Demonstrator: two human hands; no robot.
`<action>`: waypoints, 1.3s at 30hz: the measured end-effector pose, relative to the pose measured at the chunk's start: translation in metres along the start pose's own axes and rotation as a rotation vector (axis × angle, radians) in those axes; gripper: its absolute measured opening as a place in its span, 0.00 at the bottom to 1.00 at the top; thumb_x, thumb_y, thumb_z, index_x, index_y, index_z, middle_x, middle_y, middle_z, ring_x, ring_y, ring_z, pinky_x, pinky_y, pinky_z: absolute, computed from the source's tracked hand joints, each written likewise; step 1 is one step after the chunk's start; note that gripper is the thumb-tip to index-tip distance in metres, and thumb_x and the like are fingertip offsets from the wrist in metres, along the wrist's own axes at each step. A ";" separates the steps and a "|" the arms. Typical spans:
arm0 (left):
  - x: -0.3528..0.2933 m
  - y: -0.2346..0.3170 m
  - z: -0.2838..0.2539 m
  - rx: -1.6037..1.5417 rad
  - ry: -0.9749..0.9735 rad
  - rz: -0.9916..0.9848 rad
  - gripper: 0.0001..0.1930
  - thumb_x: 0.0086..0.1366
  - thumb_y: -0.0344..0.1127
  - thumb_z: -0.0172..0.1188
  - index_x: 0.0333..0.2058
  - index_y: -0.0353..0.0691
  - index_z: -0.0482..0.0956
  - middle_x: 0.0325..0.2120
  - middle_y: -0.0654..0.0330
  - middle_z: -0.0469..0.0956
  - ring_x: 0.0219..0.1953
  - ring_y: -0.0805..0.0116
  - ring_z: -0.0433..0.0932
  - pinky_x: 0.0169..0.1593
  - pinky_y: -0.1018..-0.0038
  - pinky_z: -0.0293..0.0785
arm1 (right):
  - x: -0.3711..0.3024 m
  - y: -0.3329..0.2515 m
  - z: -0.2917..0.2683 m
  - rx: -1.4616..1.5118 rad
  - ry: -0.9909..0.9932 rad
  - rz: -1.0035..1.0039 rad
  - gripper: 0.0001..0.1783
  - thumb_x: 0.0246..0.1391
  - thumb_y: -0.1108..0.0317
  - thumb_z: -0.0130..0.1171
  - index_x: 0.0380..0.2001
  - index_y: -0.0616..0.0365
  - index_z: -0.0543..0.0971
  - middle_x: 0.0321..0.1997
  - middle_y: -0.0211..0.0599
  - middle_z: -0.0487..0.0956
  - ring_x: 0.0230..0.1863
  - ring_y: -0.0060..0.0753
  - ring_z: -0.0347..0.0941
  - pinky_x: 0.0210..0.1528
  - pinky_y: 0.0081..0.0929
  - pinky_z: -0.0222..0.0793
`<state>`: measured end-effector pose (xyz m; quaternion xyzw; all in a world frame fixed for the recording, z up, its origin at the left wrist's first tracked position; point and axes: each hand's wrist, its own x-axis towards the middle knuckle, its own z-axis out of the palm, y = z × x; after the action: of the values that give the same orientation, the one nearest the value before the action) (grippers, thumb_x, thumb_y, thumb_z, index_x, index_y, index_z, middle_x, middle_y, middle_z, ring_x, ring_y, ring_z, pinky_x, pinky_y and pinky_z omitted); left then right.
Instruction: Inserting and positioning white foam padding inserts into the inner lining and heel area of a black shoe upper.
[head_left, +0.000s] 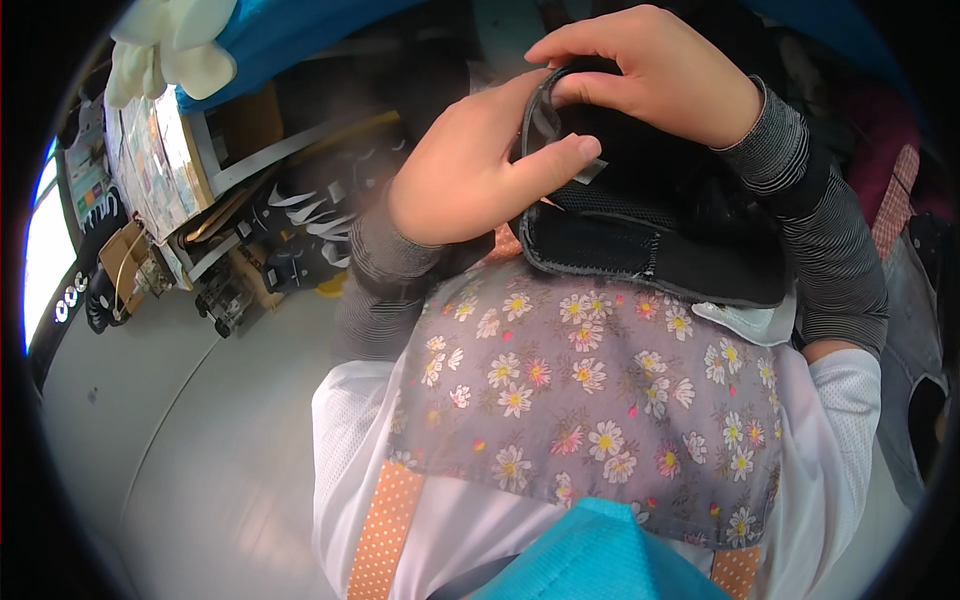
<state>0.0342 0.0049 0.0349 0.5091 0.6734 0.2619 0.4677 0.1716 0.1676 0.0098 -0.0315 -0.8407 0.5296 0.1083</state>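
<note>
A black shoe upper with a stitched edge, mesh lining and a small white label inside is held up in front of my chest. My left hand grips its left side. The thumb lies across the inner face near the label, and the other fingers are hidden behind the edge. From above, my right hand curls over the top left rim, thumb and fingers pinching the folded edge. A white curved piece shows below the upper's lower right corner.
To the left, dark pieces with white curved shapes lie in a pile by a rack with a paper-covered panel. White gloves hang at the upper left. Grey trousers of someone show at the right.
</note>
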 end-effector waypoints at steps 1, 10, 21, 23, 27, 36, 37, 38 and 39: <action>0.000 0.006 -0.005 0.034 -0.066 -0.070 0.24 0.63 0.41 0.60 0.52 0.30 0.72 0.39 0.57 0.79 0.41 0.76 0.73 0.45 0.77 0.69 | 0.003 -0.002 -0.002 -0.093 -0.058 0.036 0.12 0.52 0.64 0.61 0.35 0.62 0.79 0.29 0.47 0.80 0.31 0.48 0.77 0.32 0.37 0.71; 0.006 0.069 -0.035 0.547 0.447 0.012 0.17 0.53 0.31 0.69 0.41 0.32 0.79 0.34 0.56 0.83 0.36 0.68 0.82 0.40 0.74 0.77 | 0.040 -0.030 -0.040 -0.678 0.345 -0.204 0.09 0.49 0.64 0.61 0.23 0.57 0.78 0.21 0.43 0.76 0.25 0.49 0.74 0.28 0.37 0.69; -0.003 0.071 -0.093 0.898 0.915 0.586 0.08 0.52 0.21 0.63 0.33 0.34 0.78 0.35 0.51 0.81 0.34 0.54 0.80 0.38 0.70 0.76 | 0.064 -0.061 -0.041 -0.825 0.540 -0.327 0.07 0.55 0.66 0.62 0.31 0.58 0.77 0.23 0.43 0.75 0.23 0.47 0.73 0.25 0.32 0.68; -0.008 0.052 -0.111 1.121 0.803 0.709 0.14 0.49 0.25 0.67 0.36 0.35 0.79 0.40 0.57 0.81 0.41 0.62 0.81 0.42 0.71 0.77 | 0.055 -0.062 -0.024 -0.823 0.530 -0.264 0.09 0.51 0.65 0.62 0.27 0.56 0.73 0.22 0.38 0.75 0.25 0.42 0.75 0.27 0.34 0.70; -0.025 0.036 -0.075 0.998 0.817 0.594 0.14 0.46 0.24 0.68 0.35 0.37 0.79 0.44 0.58 0.80 0.46 0.59 0.79 0.46 0.69 0.77 | 0.037 -0.062 0.000 -0.755 0.489 -0.188 0.10 0.51 0.66 0.63 0.27 0.56 0.72 0.21 0.35 0.74 0.24 0.40 0.74 0.26 0.33 0.70; -0.014 0.029 -0.046 0.779 0.823 0.495 0.10 0.48 0.28 0.68 0.31 0.35 0.79 0.48 0.57 0.78 0.51 0.56 0.75 0.52 0.66 0.72 | 0.030 -0.062 0.011 -0.791 0.448 -0.165 0.10 0.47 0.67 0.65 0.28 0.55 0.73 0.22 0.34 0.75 0.25 0.38 0.74 0.27 0.30 0.71; -0.014 0.028 -0.045 0.774 0.819 0.500 0.10 0.48 0.28 0.68 0.31 0.35 0.79 0.48 0.57 0.78 0.51 0.56 0.75 0.52 0.66 0.72 | 0.029 -0.061 0.010 -0.797 0.446 -0.170 0.10 0.47 0.67 0.66 0.29 0.55 0.74 0.23 0.34 0.75 0.25 0.38 0.74 0.28 0.30 0.71; -0.013 0.028 -0.045 0.758 0.827 0.537 0.09 0.47 0.27 0.68 0.29 0.34 0.80 0.46 0.58 0.78 0.49 0.57 0.75 0.50 0.67 0.73 | 0.028 -0.059 0.010 -0.802 0.448 -0.163 0.10 0.47 0.67 0.66 0.29 0.55 0.74 0.23 0.34 0.75 0.25 0.38 0.74 0.28 0.30 0.71; -0.012 0.027 -0.045 0.742 0.835 0.576 0.08 0.46 0.25 0.67 0.27 0.34 0.80 0.45 0.59 0.79 0.47 0.59 0.76 0.48 0.68 0.74 | 0.027 -0.057 0.010 -0.767 0.469 -0.175 0.10 0.46 0.68 0.66 0.32 0.55 0.75 0.24 0.33 0.75 0.26 0.37 0.75 0.29 0.30 0.72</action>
<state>0.0063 0.0090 0.0810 0.6536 0.6810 0.3029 -0.1320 0.1467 0.1390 0.0607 -0.1173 -0.9283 0.1478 0.3205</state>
